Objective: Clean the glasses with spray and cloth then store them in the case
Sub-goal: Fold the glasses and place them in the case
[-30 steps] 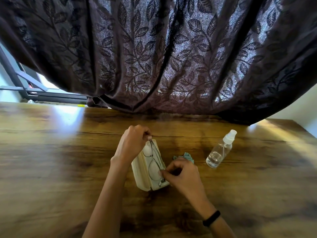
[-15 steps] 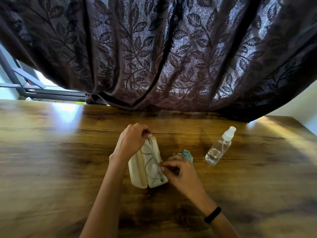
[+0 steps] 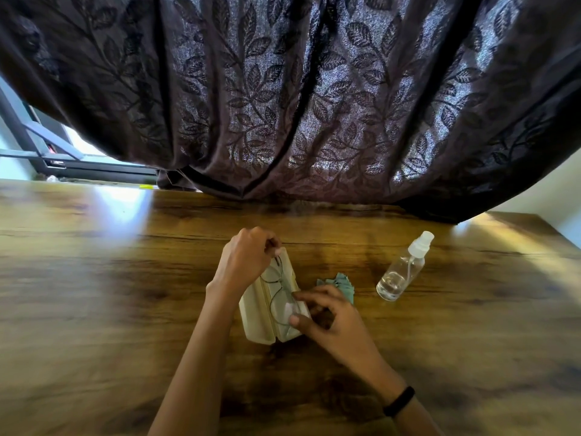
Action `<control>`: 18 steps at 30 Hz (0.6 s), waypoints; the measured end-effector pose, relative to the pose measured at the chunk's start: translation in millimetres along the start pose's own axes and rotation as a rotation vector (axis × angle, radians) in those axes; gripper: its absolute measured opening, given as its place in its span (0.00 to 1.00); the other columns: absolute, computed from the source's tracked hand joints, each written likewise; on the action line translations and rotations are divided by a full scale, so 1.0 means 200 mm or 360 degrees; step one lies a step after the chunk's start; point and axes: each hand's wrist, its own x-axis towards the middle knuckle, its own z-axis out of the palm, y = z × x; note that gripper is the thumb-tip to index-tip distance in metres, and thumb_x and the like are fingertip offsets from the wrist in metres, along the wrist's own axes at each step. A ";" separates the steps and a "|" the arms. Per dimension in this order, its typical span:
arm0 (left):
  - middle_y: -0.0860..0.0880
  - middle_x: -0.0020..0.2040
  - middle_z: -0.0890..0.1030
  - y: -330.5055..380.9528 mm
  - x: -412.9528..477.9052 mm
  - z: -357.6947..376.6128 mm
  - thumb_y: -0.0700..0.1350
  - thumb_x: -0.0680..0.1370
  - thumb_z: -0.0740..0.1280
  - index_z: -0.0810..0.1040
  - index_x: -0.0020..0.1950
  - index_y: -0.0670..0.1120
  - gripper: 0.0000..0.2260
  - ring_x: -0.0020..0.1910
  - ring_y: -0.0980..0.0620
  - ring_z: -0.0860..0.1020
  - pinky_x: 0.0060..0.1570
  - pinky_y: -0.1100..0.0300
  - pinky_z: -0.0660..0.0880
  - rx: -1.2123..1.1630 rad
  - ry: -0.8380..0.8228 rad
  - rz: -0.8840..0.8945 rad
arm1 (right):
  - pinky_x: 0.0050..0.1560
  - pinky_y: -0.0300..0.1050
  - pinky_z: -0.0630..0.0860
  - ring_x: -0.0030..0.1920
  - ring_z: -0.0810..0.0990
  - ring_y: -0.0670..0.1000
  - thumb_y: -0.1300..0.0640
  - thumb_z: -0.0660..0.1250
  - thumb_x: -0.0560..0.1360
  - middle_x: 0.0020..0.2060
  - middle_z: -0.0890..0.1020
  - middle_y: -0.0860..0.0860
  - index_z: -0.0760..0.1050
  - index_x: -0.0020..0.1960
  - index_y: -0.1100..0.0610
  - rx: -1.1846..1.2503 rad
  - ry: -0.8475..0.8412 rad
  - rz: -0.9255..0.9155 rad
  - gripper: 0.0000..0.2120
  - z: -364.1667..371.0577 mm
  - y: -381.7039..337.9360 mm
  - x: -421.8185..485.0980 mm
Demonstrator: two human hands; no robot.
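Note:
An open cream glasses case [image 3: 256, 313] lies on the wooden table [image 3: 94, 309] at the centre. Thin wire-framed glasses [image 3: 278, 289] lie folded in its right half. My left hand [image 3: 248, 258] pinches the far end of the glasses at the case's top. My right hand [image 3: 327, 316] pinches their near end at the case's lower right. A crumpled teal cloth [image 3: 338, 284] rests just right of the case, partly hidden by my right hand. A clear spray bottle [image 3: 402, 269] with a white nozzle lies tilted further right.
A dark leaf-patterned curtain [image 3: 298, 105] hangs over the table's far edge. A dark window frame [image 3: 63, 162] shows at the far left. A black band [image 3: 398, 401] circles my right wrist. A pale wall [image 3: 553, 196] borders the table on the right.
Both hands have pushed the glasses lower into the case. My right hand's fingers have shifted onto the near lens. The view has tilted slightly.

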 end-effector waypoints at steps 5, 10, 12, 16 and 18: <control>0.50 0.45 0.83 0.02 0.00 0.02 0.42 0.75 0.67 0.80 0.48 0.48 0.04 0.41 0.54 0.78 0.41 0.58 0.77 0.0066 0.0069 0.0026 | 0.44 0.24 0.70 0.47 0.72 0.32 0.47 0.73 0.66 0.51 0.70 0.37 0.72 0.61 0.45 -0.0076 -0.0007 0.0015 0.25 -0.01 0.02 -0.01; 0.50 0.47 0.83 0.02 0.02 -0.01 0.40 0.74 0.68 0.80 0.51 0.45 0.06 0.44 0.55 0.79 0.45 0.63 0.76 -0.0159 0.0116 0.0118 | 0.44 0.26 0.72 0.46 0.75 0.36 0.50 0.74 0.66 0.52 0.73 0.40 0.71 0.61 0.44 -0.0008 0.0075 -0.0017 0.25 -0.01 0.03 -0.02; 0.52 0.46 0.81 0.01 0.03 -0.06 0.37 0.74 0.68 0.81 0.51 0.45 0.08 0.43 0.59 0.78 0.43 0.72 0.71 -0.0323 0.0293 0.0172 | 0.44 0.26 0.72 0.47 0.74 0.36 0.49 0.73 0.67 0.53 0.74 0.41 0.72 0.61 0.46 0.0008 0.0086 -0.0022 0.24 -0.01 0.03 -0.03; 0.54 0.45 0.80 -0.08 0.03 -0.14 0.38 0.74 0.68 0.80 0.52 0.46 0.08 0.42 0.67 0.76 0.41 0.78 0.70 -0.0566 0.0593 0.0039 | 0.44 0.26 0.71 0.48 0.74 0.35 0.49 0.72 0.67 0.54 0.74 0.41 0.72 0.61 0.46 0.0014 0.0090 -0.0006 0.24 -0.01 0.04 -0.03; 0.51 0.46 0.81 -0.15 0.03 -0.14 0.42 0.75 0.67 0.79 0.53 0.46 0.08 0.43 0.61 0.77 0.43 0.72 0.71 -0.0685 0.0469 -0.0111 | 0.44 0.25 0.71 0.49 0.73 0.34 0.49 0.72 0.68 0.54 0.74 0.41 0.71 0.62 0.46 0.0007 0.0094 0.0000 0.24 0.00 0.05 -0.03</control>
